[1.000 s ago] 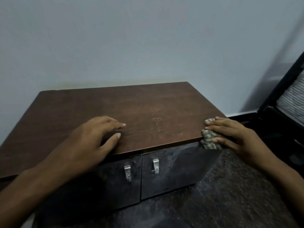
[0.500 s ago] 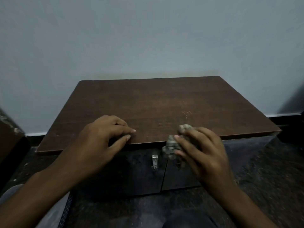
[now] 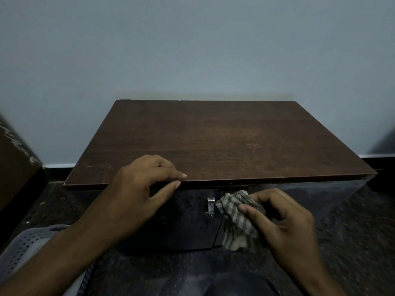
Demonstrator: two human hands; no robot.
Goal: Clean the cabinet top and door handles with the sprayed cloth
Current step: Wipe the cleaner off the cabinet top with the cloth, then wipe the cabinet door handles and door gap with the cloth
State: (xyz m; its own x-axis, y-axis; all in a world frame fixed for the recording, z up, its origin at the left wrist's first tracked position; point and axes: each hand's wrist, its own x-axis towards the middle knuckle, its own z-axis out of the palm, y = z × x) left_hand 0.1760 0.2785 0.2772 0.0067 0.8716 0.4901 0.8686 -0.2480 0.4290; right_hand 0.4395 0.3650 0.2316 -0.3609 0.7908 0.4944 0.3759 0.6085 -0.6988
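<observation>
A low cabinet with a dark brown wooden top (image 3: 213, 142) stands against the wall. Its two dark doors (image 3: 192, 227) face me below the front edge. The left door's metal handle (image 3: 210, 206) shows beside the gap between the doors. My right hand (image 3: 282, 223) grips a checked grey cloth (image 3: 237, 218) and presses it on the right door where that door's handle lies, so that handle is hidden. My left hand (image 3: 141, 193) rests over the top's front edge, fingers on the wood and thumb under the lip.
A pale blue-grey wall (image 3: 192, 50) rises behind the cabinet. A brown piece of furniture (image 3: 15, 163) stands at the far left. A grey perforated plastic object (image 3: 23, 251) sits at the lower left. The floor (image 3: 352, 242) is dark and speckled.
My right hand carried the cloth from the top's right front corner leftwards and down onto the door front by the handles. The view swung to face the cabinet squarely. My left hand stayed on the front edge.
</observation>
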